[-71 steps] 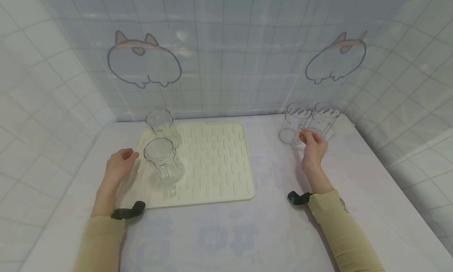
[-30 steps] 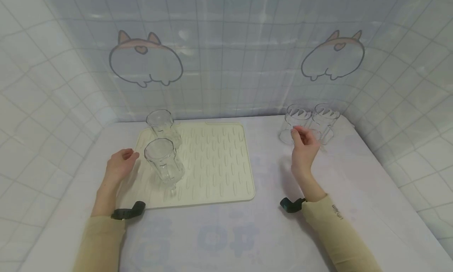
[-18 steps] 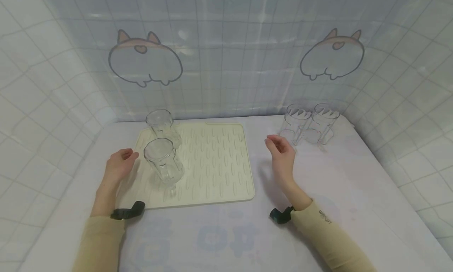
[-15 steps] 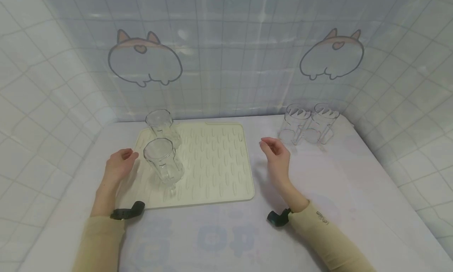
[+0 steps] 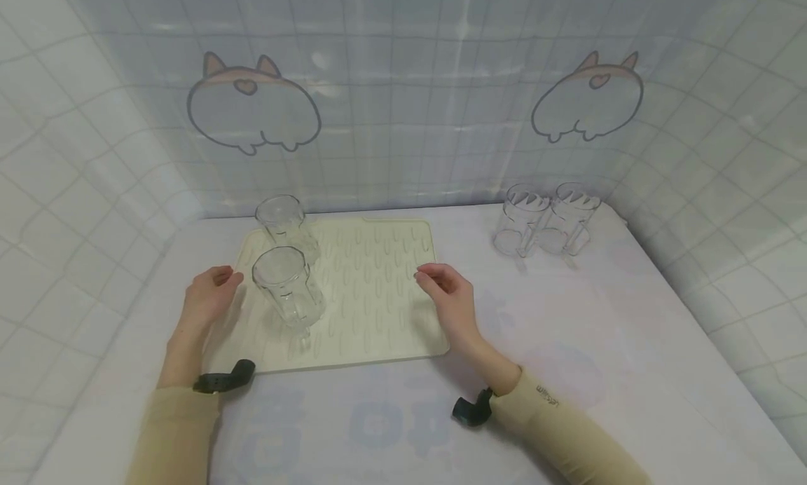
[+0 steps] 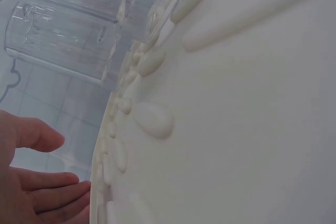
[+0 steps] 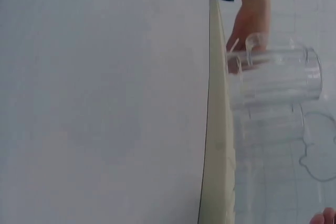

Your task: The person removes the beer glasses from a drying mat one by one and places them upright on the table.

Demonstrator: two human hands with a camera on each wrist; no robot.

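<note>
Two clear glass mugs stand upright on the left part of a cream ribbed mat: a front mug point(image 5: 290, 289) and a rear mug point(image 5: 284, 226). Beside the left edge of the mat point(image 5: 378, 317) lies my left hand point(image 5: 211, 294), fingers loosely bent and holding nothing. In the left wrist view its thumb and fingers point(image 6: 50, 195) are apart, near the mat's rim. My right hand point(image 5: 455, 306), also holding nothing, hovers over the mat's right edge with its fingers loosely curled. Only a few right fingertips point(image 7: 328, 217) show in the right wrist view's corner.
Two more clear glass mugs, one left point(image 5: 518, 226) and one right point(image 5: 570, 222), stand side by side on the white cloth at the back right, handles toward me. A tiled backdrop point(image 5: 403, 120) rises behind and on both sides.
My right hand has come away from the mugs at the back right and moved left and nearer, to the mat's right edge. My left hand and all the mugs have stayed put.
</note>
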